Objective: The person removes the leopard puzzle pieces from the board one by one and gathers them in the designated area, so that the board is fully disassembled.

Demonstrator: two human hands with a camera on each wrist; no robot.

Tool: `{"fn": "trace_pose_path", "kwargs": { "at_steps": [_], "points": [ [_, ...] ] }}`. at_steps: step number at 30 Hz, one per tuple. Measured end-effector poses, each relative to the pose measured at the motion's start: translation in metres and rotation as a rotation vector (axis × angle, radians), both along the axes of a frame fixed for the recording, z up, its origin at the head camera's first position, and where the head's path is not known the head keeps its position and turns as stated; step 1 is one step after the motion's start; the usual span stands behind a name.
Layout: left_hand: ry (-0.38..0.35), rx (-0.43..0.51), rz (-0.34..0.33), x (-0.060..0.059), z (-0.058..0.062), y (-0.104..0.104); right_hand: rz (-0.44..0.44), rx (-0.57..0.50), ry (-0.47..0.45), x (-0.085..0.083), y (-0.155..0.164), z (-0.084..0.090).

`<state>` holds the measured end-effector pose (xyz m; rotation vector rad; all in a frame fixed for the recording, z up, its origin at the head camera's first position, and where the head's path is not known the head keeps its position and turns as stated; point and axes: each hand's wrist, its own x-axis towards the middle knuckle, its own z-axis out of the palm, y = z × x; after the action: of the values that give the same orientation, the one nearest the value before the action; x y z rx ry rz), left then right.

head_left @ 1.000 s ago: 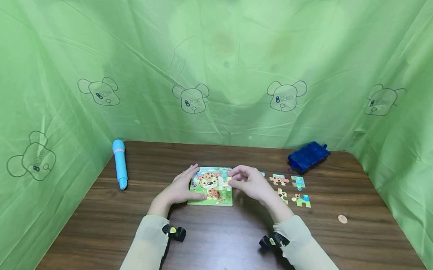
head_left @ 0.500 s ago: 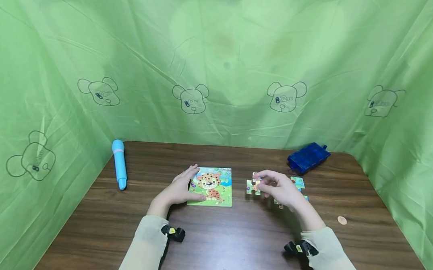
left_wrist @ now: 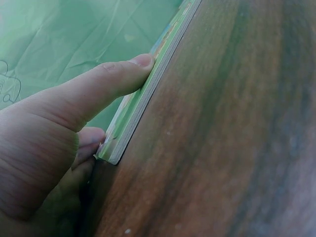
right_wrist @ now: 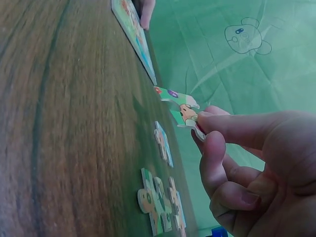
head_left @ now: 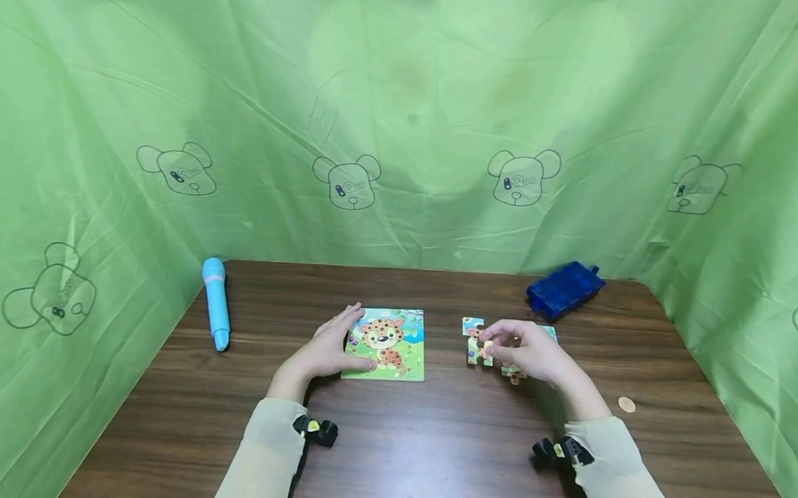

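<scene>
Two hands: right hand [head_left: 531, 355] pinches a colourful puzzle piece [right_wrist: 181, 109], left hand [head_left: 324, 350] steadies the leopard puzzle board [head_left: 386, 345].

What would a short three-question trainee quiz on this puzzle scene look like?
1. True or false: the left hand rests on the puzzle board.
2. What does the right hand pinch? A) the blue pen B) a puzzle piece C) the coin
3. Fill in: the blue box lies at the table's far ____ corner.

Key:
1. True; its thumb presses the board's edge.
2. B; the puzzle piece is held just above the table.
3. Right.
</scene>
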<state>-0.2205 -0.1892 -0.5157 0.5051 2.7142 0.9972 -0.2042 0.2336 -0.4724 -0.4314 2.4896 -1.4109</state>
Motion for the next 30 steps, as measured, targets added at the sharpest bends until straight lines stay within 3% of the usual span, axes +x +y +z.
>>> {"fn": "trace_pose_path", "kwargs": {
  "at_steps": [9, 24, 30],
  "points": [
    [-0.009, -0.017, 0.011, -0.001, -0.006, -0.004, 0.035, 0.013, 0.041, -0.003, -0.005, -0.010],
    [0.008, -0.019, -0.002, -0.003, -0.010, -0.003, 0.005, 0.212, 0.197, -0.002, -0.007, -0.017],
    [0.009, -0.020, -0.005, -0.004, -0.009, -0.002, -0.016, 0.239, 0.165, -0.001, -0.010, -0.020]
  ]
}}
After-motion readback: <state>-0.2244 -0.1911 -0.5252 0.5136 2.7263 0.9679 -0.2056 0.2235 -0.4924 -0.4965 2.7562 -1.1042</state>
